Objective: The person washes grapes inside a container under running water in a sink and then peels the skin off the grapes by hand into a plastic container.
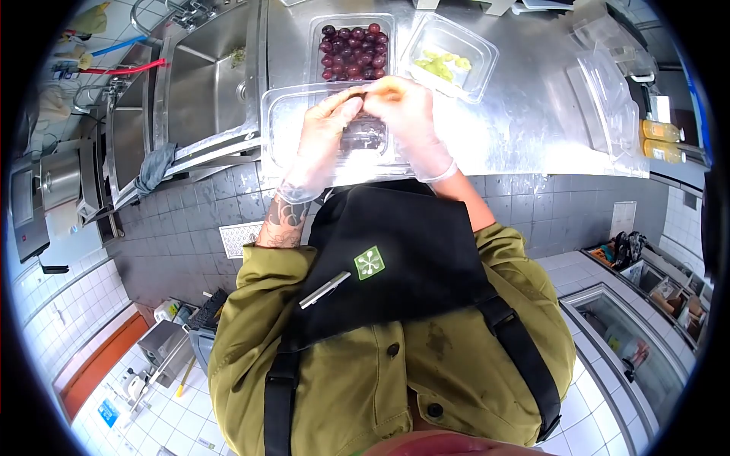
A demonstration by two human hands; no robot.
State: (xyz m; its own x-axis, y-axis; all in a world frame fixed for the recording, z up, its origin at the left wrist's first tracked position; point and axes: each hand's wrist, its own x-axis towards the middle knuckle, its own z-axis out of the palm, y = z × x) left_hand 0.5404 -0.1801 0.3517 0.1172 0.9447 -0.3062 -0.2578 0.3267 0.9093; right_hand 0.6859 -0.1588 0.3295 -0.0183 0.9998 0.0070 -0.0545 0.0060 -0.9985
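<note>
Both my hands, in clear gloves, meet above a clear plastic tray on the steel counter. The fingers of my left hand pinch together near a small dark thing, too hidden to name. Close against it, my right hand has its fingers curled and pressed together, and what they hold is hidden. Just beyond my hands stands a clear container of dark red grapes. To its right, a tilted clear container holds pale green pieces.
A steel sink lies at the left, with a grey cloth over its front edge. Clear lids or containers stand on the counter at the right, near yellow bottles. The counter's front edge runs before my apron.
</note>
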